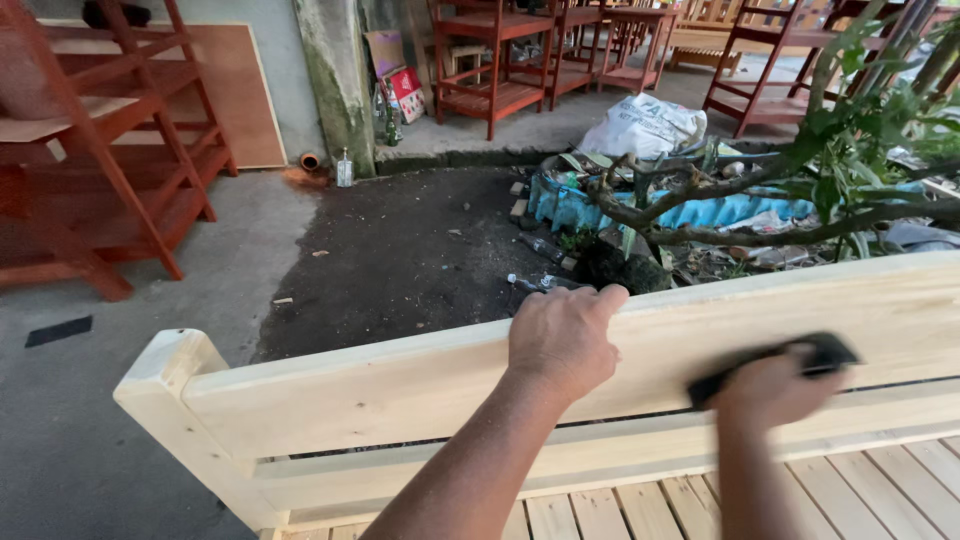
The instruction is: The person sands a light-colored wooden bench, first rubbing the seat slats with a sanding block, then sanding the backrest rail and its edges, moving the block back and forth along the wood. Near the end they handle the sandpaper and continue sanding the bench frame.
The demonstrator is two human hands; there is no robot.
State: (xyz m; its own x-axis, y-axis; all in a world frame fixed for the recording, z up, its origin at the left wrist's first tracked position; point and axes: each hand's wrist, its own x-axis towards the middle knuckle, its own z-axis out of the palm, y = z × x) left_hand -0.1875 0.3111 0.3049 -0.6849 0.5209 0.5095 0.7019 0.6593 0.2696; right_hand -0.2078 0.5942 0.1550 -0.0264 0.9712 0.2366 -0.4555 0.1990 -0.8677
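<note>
Dark sanding pad (pixel 775 365) in right-hand (pixel 770 390) grip, on backrest board (pixel 400 385).

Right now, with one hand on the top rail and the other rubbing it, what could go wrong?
1. The right hand is blurred with motion, pressing a dark sanding pad on the pale wooden rail; knuckles could scrape the raw wood.
2. The left hand hooks its fingers over the rail's top edge, where splinters are possible.
3. The tree branch hangs close behind and could snag.
</note>
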